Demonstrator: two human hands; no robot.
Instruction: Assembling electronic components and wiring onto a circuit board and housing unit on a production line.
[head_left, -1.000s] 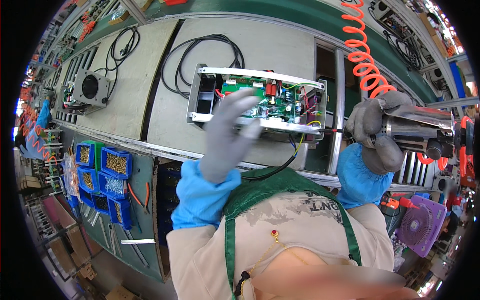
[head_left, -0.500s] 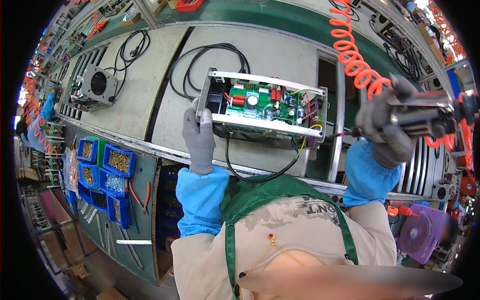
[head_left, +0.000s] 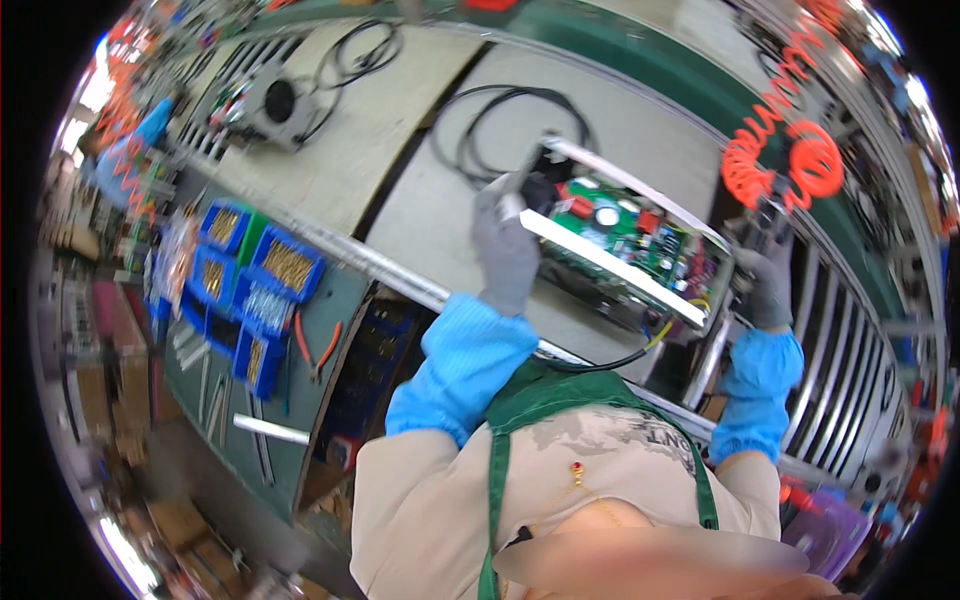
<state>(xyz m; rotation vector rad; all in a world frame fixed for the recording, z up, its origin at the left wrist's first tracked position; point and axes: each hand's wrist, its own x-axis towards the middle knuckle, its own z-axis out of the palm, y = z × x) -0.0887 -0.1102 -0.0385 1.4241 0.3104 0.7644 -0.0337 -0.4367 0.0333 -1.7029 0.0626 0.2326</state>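
An open metal-framed electronic unit (head_left: 625, 265) with a green circuit board lies on the worktable in front of me. My left hand (head_left: 505, 245), in a grey glove, is closed round the left end of its frame, thumb on the near rail. At the unit's right end, my right hand (head_left: 768, 280) grips an air screwdriver (head_left: 766, 222) joined to an orange coiled hose (head_left: 745, 165). The image is blurred, and the driver's tip against the end panel cannot be made out. A black cable with a yellow-green wire (head_left: 655, 340) hangs from the near side.
A second unit with a fan (head_left: 280, 102) and its cable (head_left: 360, 55) sit farther left on the line. Blue bins of screws (head_left: 287, 262) and red-handled pliers (head_left: 318, 345) lie on a green side bench. Metal rollers (head_left: 830, 350) run on the right.
My right hand has brought the air screwdriver in from the right to the unit's right end. My left hand stays on the frame. The whole view has turned and shifted.
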